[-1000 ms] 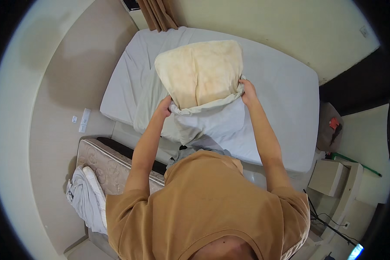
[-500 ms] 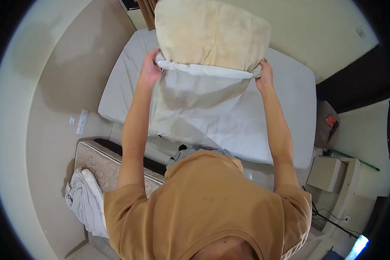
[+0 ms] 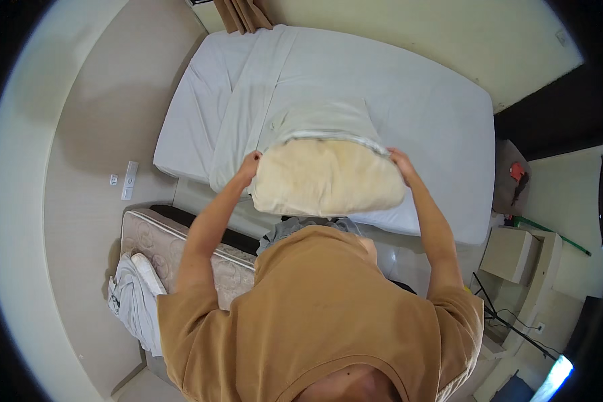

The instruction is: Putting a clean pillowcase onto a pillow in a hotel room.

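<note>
Pillow [image 3: 328, 177] right in front of person, over bed's [image 3: 422, 120] near edge, far end in pillowcase [image 3: 325, 119], near end sticking out. Left hand [image 3: 250, 167] at left side of case opening, right hand [image 3: 402, 166] at right. Curtain [image 3: 241, 15] by bed's far left corner. Mattress [image 3: 154, 241] lower left, cloth bundle [image 3: 134, 301] against it. Boxy cabinet [image 3: 509, 254] off right.

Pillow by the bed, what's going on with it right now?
A person in a brown T-shirt is holding a yellowish pillow and its pale pillowcase at the near side of the bed. The left hand and right hand grip opposite ends of the case's open edge. The pillow is partly inside: its bare end bulges toward the person, while the case covers the farther part. Whether it touches the bed is hard to tell.
</note>
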`<state>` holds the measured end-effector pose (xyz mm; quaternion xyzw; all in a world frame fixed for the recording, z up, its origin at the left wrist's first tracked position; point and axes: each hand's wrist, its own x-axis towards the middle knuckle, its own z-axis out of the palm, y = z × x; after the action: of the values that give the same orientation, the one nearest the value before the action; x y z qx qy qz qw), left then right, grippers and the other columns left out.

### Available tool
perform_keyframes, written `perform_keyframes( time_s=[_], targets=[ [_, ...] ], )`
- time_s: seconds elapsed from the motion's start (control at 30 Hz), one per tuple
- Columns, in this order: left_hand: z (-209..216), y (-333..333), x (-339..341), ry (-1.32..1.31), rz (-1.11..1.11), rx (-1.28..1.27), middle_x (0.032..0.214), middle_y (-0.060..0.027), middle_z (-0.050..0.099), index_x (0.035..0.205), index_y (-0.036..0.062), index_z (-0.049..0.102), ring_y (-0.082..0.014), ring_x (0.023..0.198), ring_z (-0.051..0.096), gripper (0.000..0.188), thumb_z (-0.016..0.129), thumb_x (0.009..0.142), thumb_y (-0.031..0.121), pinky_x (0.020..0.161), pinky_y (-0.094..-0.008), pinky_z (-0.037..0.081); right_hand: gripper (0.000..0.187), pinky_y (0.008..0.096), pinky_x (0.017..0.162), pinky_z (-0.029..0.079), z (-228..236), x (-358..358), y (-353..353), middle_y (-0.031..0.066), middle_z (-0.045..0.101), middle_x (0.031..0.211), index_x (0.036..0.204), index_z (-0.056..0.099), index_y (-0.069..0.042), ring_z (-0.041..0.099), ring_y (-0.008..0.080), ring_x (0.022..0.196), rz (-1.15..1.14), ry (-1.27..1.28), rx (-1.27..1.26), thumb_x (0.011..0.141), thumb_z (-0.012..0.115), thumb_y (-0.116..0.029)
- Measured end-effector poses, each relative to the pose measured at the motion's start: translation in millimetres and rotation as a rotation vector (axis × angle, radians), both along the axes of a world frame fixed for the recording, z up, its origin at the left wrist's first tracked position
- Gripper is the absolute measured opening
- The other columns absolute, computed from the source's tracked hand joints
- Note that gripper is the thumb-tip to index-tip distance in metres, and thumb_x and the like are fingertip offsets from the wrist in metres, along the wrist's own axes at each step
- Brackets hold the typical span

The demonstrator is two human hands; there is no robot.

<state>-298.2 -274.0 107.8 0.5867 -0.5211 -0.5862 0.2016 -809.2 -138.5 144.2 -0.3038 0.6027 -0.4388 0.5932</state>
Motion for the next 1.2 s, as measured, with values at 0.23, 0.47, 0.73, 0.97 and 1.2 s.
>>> perform_keyframes(
  time_s=[0.23, 0.47, 0.73, 0.97, 1.2],
  targets=[
    [4.2, 65.5, -34.1, 0.07, -0.078, 0.145, 0.089, -0.0009, 0.059, 0.102, 0.0049, 0.058, -0.0098, 0.076, 0.052, 0.021, 0.064, 0.086, 0.016, 0.069, -0.0264, 0.044, 0.027, 0.0294, 0.07, 0.047, -59.9, 17.7, 55.7, 0.007, 0.063, 0.081, 0.101, 0.065, -0.004, 0.056, 0.0131, 0.073, 0.18, 0.497, 0.022, 0.076, 0.065, -0.014],
    [22.3, 69.5, -41.3, 0.137, -0.064, -0.227, 0.086, -0.0006, 0.057, 0.096, 0.0037, 0.053, -0.011, 0.079, 0.053, 0.022, 0.067, 0.08, 0.004, 0.07, -0.0267, 0.044, 0.025, 0.0353, 0.07, 0.048, -11.6, 54.8, 62.5, 0.0083, 0.065, 0.084, 0.097, 0.061, -0.001, 0.061, 0.0194, 0.077, 0.016, 0.423, -0.237, 0.075, 0.066, -0.013],
    [74.4, 97.9, -35.7, -0.137, -0.303, -0.88, 0.076, -0.0071, 0.051, 0.081, 0.0014, 0.051, -0.0176, 0.069, 0.053, 0.021, 0.067, 0.069, -0.005, 0.063, -0.0308, 0.044, 0.03, 0.0388, 0.069, 0.049, 15.2, 51.8, 98.5, 0.0157, 0.053, 0.081, 0.084, 0.055, -0.001, 0.057, 0.0351, 0.081, 0.185, 0.932, -0.46, 0.061, 0.075, -0.001],
    [4.5, 140.8, -22.1, -0.312, -0.066, -0.367, 0.069, -0.0126, 0.054, 0.083, 0.002, 0.053, -0.0248, 0.067, 0.054, 0.02, 0.069, 0.072, 0.011, 0.066, -0.034, 0.045, 0.031, 0.0373, 0.074, 0.048, -67.1, 61.8, 125.6, 0.0158, 0.06, 0.088, 0.093, 0.057, 0.0, 0.061, 0.0295, 0.083, -0.016, 1.149, -0.249, 0.073, 0.074, -0.016],
    [-66.1, 152.5, -19.0, 0.032, 0.074, 0.097, 0.12, -0.0114, 0.063, 0.128, -0.0005, 0.054, -0.0267, 0.106, 0.061, 0.055, 0.037, 0.098, 0.042, 0.091, -0.0357, 0.047, 0.052, 0.033, 0.085, 0.049, -97.2, 68.6, 120.9, 0.0162, 0.064, 0.108, 0.12, 0.053, 0.003, 0.061, 0.0247, 0.097, -0.293, 0.143, 0.26, 0.084, 0.063, -0.033]
  ],
)
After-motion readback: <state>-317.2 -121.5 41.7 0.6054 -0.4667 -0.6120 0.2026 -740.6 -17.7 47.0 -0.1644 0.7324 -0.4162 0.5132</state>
